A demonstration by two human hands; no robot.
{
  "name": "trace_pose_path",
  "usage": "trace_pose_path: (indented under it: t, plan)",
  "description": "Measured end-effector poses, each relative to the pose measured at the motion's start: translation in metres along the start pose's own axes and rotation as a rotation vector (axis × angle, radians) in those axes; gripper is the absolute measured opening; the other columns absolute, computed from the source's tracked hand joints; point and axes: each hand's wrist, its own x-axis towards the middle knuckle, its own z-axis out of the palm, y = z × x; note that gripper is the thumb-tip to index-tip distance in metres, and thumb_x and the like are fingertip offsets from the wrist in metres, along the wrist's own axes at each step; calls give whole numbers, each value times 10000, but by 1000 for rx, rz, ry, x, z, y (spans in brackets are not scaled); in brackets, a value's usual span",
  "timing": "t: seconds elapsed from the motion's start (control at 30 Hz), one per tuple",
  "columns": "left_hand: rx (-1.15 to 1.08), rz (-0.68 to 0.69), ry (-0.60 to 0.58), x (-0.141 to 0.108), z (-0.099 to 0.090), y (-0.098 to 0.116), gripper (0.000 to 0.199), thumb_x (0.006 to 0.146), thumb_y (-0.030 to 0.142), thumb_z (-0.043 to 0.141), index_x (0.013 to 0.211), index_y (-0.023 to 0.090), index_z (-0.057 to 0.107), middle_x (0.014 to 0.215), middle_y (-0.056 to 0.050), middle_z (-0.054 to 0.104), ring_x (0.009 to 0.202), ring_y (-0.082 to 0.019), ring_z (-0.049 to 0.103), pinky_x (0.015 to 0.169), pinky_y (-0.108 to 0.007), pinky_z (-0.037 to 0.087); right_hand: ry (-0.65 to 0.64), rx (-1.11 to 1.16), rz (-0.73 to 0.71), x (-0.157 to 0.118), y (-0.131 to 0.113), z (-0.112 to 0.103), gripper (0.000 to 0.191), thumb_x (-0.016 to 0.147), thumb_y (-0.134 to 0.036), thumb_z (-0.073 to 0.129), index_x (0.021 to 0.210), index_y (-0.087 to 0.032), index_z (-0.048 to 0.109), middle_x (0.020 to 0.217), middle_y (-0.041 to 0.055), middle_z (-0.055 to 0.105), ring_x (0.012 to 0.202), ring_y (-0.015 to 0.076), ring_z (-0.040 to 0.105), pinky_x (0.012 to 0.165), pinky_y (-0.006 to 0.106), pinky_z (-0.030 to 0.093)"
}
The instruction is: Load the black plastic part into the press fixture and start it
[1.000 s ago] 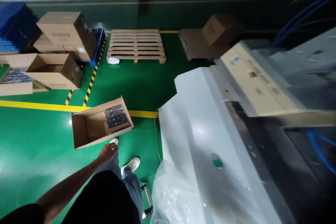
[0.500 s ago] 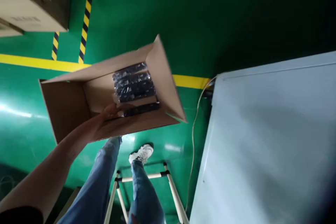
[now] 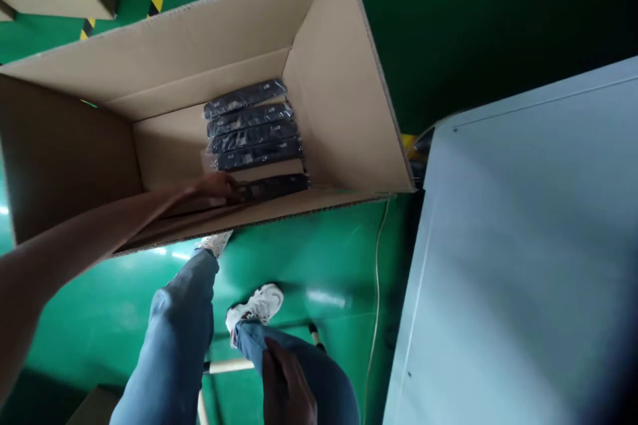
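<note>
The open cardboard box (image 3: 319,46) is lying on its side on the green floor (image 3: 309,252); wrapped black packs (image 3: 252,126) are stacked against its inner end. The left hand (image 3: 216,187) is being extended inside, fingers half-curled on the lowest pack (image 3: 279,184), its grip not closed. The right hand (image 3: 286,382) is being rested flat on the knee. Risk: the stack is likely being toppled if the bottom pack is dragged out. Against half a second ago, the box is being viewed closer, and the hand is reaching deeper.

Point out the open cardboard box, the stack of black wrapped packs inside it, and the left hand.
cardboard box (image 3: 343,99): head view, inner right wall.
black wrapped packs (image 3: 252,126): head view, middle of the stack.
left hand (image 3: 216,186): head view, back of the hand.
</note>
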Motion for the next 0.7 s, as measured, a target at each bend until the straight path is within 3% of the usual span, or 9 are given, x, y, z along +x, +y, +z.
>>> trace_pose_path:
  t: [0.07, 0.1, 0.13, 0.2, 0.3, 0.37, 0.5, 0.6, 0.7]
  plan:
    - [31, 105, -208, -18, -22, 18, 211, 668, 182, 855, 760, 29, 742, 676, -1, 724, 596, -105, 662, 536, -129, 422, 16, 78, -29, 8, 8, -1, 306, 1046, -303, 538, 1250, -285, 766, 1011, 89, 826, 884, 264, 810, 765, 339, 693]
    - [53, 162, -237, -31, -34, 28, 244, 674, 214, 868, 803, 37, 759, 703, -7, 732, 610, -116, 669, 534, -136, 423, 20, 115, -48, 10, 8, -3, 288, 1053, -306, 535, 1212, -261, 771, 1016, 102, 823, 907, 260, 805, 793, 342, 687]
    - [82, 208, -191, -49, -47, 37, 291, 661, 246, 896, 839, 52, 773, 720, -7, 731, 620, -126, 672, 532, -143, 420, 27, 143, -68, 11, 8, -5, 279, 1057, -312, 537, 1200, -250, 769, 1025, 107, 820, 927, 257, 801, 812, 345, 683]
    - [104, 294, 20, -96, -70, 49, 379, 613, 324, 954, 853, 90, 776, 733, 5, 708, 632, -132, 650, 545, -157, 412, 55, 169, -114, 11, 2, -10, 277, 1061, -331, 547, 1216, -245, 759, 1058, 108, 816, 938, 246, 796, 815, 339, 676]
    - [49, 513, 251, -196, -86, 43, 431, 672, 518, 896, 766, 133, 725, 679, 23, 601, 603, -104, 520, 558, -169, 346, 108, 237, -158, 7, -20, -17, 284, 1053, -373, 575, 1234, -237, 746, 1026, 95, 817, 869, 227, 789, 777, 327, 670]
    - [-99, 594, 341, -264, -80, 21, 432, 680, 562, 855, 691, 174, 665, 645, 21, 543, 593, -118, 465, 553, -203, 353, 127, 339, -179, 4, -44, -22, 315, 1047, -404, 586, 1268, -230, 726, 973, 84, 811, 844, 223, 784, 774, 336, 672]
    - [-288, 474, 237, -367, -40, -48, 419, 633, 556, 895, 687, 210, 665, 640, -9, 557, 587, -171, 493, 534, -278, 405, 176, 664, -300, -10, -106, -43, 521, 1040, -464, 592, 1508, -244, 536, 1174, 114, 782, 989, 228, 784, 862, 384, 670]
    - [-341, 421, 97, -418, -7, -108, 417, 667, 574, 904, 735, 219, 694, 665, -20, 579, 597, -187, 514, 540, -294, 437, 204, 880, -309, -34, -141, -67, 641, 1026, -496, 606, 1580, -244, 405, 1295, 131, 749, 1085, 232, 767, 925, 409, 658]
    - [-322, 352, -83, -450, 15, -162, 399, 696, 547, 926, 890, 240, 761, 888, -72, 712, 863, -279, 670, 760, -348, 573, 245, 884, -170, -70, -153, -82, 579, 992, -443, 670, 1492, -217, 485, 1245, 116, 779, 1095, 230, 767, 931, 379, 655]
